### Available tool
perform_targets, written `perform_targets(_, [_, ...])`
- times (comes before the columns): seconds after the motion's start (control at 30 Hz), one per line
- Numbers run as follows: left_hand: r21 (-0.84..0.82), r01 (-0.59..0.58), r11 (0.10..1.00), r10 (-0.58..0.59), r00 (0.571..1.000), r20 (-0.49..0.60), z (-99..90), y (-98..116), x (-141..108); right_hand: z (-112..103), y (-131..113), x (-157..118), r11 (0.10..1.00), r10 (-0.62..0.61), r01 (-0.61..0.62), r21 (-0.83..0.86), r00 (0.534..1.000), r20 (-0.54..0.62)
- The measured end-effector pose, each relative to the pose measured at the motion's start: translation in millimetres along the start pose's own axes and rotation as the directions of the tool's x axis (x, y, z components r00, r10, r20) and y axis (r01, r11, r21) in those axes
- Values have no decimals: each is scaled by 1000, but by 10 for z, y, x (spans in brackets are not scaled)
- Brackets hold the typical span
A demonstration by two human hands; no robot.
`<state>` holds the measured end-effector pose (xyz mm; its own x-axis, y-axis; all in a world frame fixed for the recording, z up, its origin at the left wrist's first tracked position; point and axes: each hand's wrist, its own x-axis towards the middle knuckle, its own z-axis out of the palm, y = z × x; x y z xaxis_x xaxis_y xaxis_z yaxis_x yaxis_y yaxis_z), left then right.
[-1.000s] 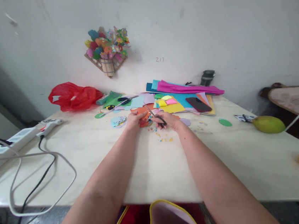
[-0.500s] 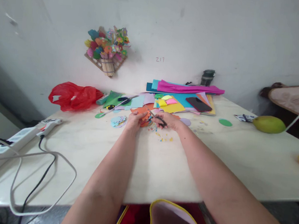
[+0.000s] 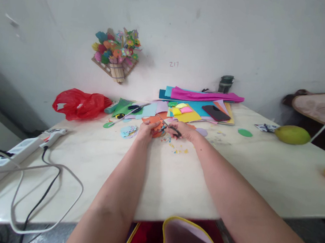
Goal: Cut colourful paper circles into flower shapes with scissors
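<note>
My left hand [image 3: 146,130] is closed on a piece of orange paper [image 3: 159,126], pinched at its left edge. My right hand [image 3: 182,129] is wrapped round the dark handles of a pair of scissors [image 3: 174,130], whose blades point up and left beside the orange paper. Whether the blades touch the paper cannot be made out. Small coloured paper scraps [image 3: 178,150] lie on the table just below my hands. Left of my left hand sits a pile of pale blue cut paper pieces [image 3: 128,132]. A lilac paper circle [image 3: 201,132] lies right of my right hand.
Coloured sheets [image 3: 192,117] and a phone [image 3: 216,113] lie behind my hands. A second pair of scissors [image 3: 134,108] rests by a red plastic bag [image 3: 81,104]. A power strip [image 3: 16,156] with loose cables is at left; a green-yellow fruit [image 3: 292,134] is at right.
</note>
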<state>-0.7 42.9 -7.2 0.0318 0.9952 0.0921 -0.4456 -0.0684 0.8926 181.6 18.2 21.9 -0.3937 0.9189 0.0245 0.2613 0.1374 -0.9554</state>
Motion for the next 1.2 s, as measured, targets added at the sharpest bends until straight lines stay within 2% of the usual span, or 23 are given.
perform_targets(0.23, [16,-17,1000,17,1000,-6,-7,-7,10,21,-38,-22,1000,4,-4,8,1000,-12])
perform_targets(0.5, [13,-11,1000,12,1000,-27,5,1,-1,5,36,32,999,-12,12,42,1000,4])
perform_targets(0.9, [-1,-33,999,33,999,-14,5,-11,3,-17,77,44,999,-25,27,-38,999,38])
perform_targets(1.2, [10,-21,1000,21,1000,-9,5,-4,-9,0,30,21,1000,-10,11,-13,1000,30])
